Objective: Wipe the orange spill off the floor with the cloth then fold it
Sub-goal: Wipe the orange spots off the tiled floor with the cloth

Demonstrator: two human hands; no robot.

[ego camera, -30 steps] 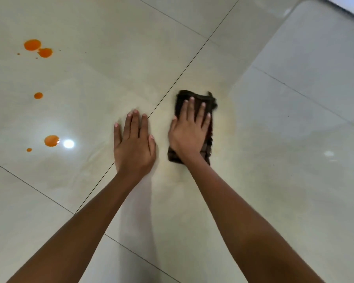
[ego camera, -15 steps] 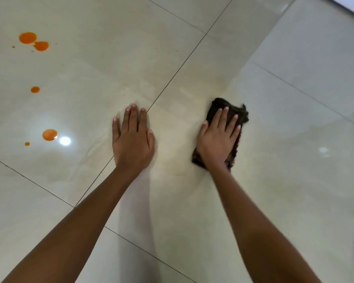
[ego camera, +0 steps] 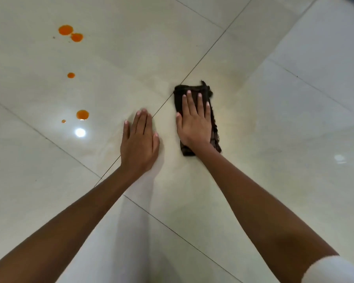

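Pointing away, cloth [ego camera: 202, 89] lengthwise under right hand [ego camera: 194, 125]

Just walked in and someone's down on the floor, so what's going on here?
A person is wiping a pale tiled floor. The right hand presses flat on a dark cloth, and the left hand rests flat on bare tile beside it. Several orange drops lie off to the left, not yet wiped; the cloth is clear of them.

Right hand [ego camera: 194, 123] presses dark cloth [ego camera: 214, 127] flat on tiled floor [ego camera: 274, 180].
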